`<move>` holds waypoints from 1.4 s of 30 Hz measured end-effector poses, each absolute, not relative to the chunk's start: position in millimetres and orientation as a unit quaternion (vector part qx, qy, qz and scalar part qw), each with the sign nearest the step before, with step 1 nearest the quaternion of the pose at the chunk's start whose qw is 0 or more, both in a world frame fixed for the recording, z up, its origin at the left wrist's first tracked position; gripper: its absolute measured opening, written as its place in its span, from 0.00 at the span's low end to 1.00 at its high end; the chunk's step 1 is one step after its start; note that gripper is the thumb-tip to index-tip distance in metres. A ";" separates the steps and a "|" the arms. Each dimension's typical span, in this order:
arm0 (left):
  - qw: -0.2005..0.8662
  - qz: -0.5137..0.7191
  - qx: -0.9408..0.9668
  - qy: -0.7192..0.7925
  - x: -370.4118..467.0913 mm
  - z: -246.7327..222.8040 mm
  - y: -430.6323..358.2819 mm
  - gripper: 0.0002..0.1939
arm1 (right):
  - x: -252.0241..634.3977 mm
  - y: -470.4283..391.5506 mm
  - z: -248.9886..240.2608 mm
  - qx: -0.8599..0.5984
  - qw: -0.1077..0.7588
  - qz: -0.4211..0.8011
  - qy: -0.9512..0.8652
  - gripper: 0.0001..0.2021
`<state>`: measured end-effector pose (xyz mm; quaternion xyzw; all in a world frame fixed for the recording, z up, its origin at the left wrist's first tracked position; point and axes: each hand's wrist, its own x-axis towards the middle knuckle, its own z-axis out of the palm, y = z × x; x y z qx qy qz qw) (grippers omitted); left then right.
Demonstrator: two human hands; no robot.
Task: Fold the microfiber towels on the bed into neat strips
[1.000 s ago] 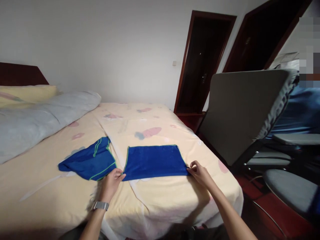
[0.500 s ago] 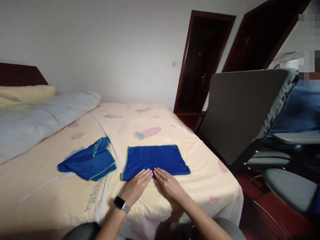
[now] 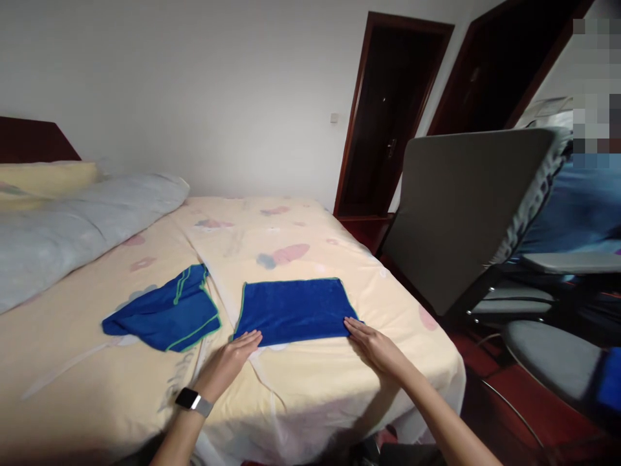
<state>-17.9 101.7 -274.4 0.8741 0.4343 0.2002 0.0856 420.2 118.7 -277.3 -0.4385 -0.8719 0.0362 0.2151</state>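
A blue cloth point(image 3: 294, 310) with green edging lies flat, in a rough rectangle, on the bed. My left hand point(image 3: 239, 349), a watch on its wrist, rests with fingers extended on the cloth's near left corner. At the near right corner lies my right hand point(image 3: 373, 343), its fingers also stretched out flat over the edge. Neither hand grasps anything. Left of it, a second blue cloth point(image 3: 167, 314) with green edging sits crumpled and partly folded over, apart from both hands.
The bed point(image 3: 339, 382) has a pale yellow patterned sheet. A grey rolled quilt point(image 3: 87, 226) and a yellow pillow point(image 3: 53, 178) lie at the left. On the right stand a dark grey chair back point(image 3: 466, 207) and a grey seat point(image 3: 553, 356), with a person in blue point(image 3: 572, 207) behind.
My hands have slid apart along the cloth's near edge, from its middle out to the two corners. The crumpled cloth lies as before; the view has shifted slightly.
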 end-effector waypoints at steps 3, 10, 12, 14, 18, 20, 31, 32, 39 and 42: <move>0.042 0.208 0.877 0.431 -19.6 -268.1 99.7 0.23 | 421.4 121.3 -273.9 -0.437 0.210 0.019 -0.874 0.22; -0.080 0.223 0.901 0.364 45.6 -248.8 106.9 0.21 | 317.4 126.0 -268.0 -0.332 0.250 -0.071 -0.907 0.21; -0.073 0.214 0.905 0.359 61.7 -254.6 113.5 0.23 | 289.7 125.0 -270.2 -0.317 0.251 -0.066 -0.912 0.21; -0.045 0.194 0.910 0.362 65.1 -262.4 119.7 0.23 | 281.0 124.4 -272.2 -0.322 0.246 -0.053 -0.913 0.22; 0.015 0.163 0.922 0.352 38.4 -271.7 124.5 0.24 | 321.8 126.5 -273.9 -0.355 0.250 -0.010 -0.901 0.22; 0.045 0.165 0.918 0.357 19.4 -272.1 122.9 0.24 | 356.8 128.5 -275.3 -0.374 0.256 0.022 -0.891 0.22; 0.182 0.186 0.851 0.455 -0.1 -241.9 109.9 0.20 | 417.0 127.5 -274.7 -0.435 0.258 0.148 -0.850 0.20; 0.191 0.191 0.845 0.462 0.1 -240.3 109.4 0.20 | 415.8 126.9 -272.1 -0.435 0.260 0.156 -0.848 0.20; 0.241 0.213 0.815 0.481 -7.2 -237.5 106.2 0.21 | 418.7 126.0 -261.8 -0.440 0.261 0.207 -0.834 0.22; 0.246 0.238 0.793 0.505 -14.1 -235.7 102.9 0.19 | 419.5 128.8 -259.4 -0.454 0.271 0.211 -0.822 0.26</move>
